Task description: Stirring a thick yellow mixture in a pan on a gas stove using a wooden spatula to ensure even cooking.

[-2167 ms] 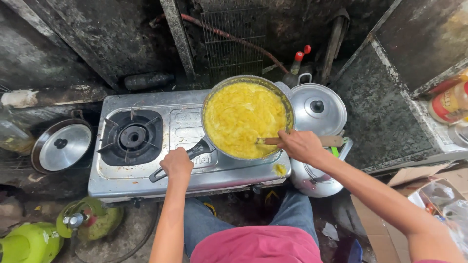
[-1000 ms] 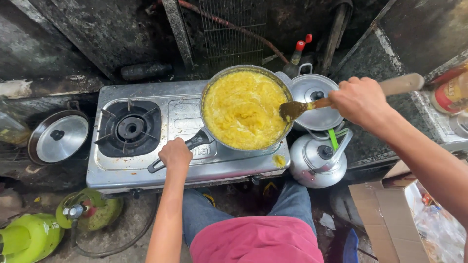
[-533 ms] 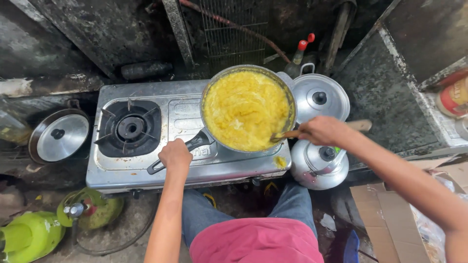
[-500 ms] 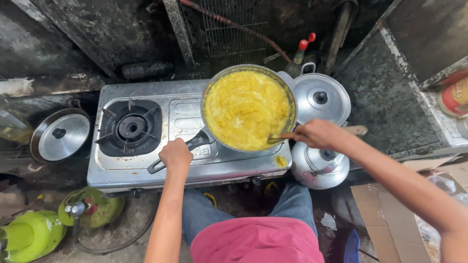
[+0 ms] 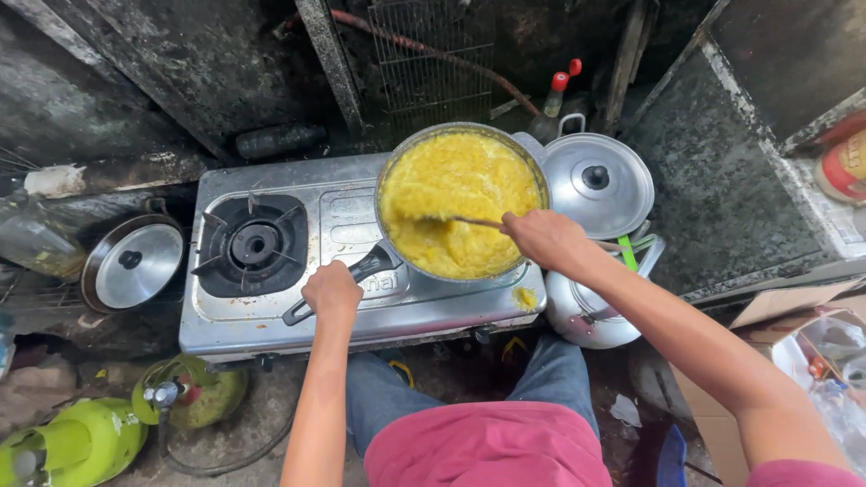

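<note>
Both hands gripping | left hand [image 5: 331,290]: pan handle [image 5: 361,271] | right hand [image 5: 541,239]: spatula [image 5: 451,219], blade buried in yellow mash [image 5: 460,203]

Green gas cylinder [image 5: 185,394], kettle [image 5: 591,311], pot lid [image 5: 133,263].

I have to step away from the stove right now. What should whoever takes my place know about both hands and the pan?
Left hand: gripping the black pan handle, steadying the pan on the right side of the two-burner stove.
Right hand: holding a utensil with its end in the yellow mash.
Done: the mash fills the pan; a blob has spilled on the stove top.
Left: judging by the hands, stirring is under way.
</note>
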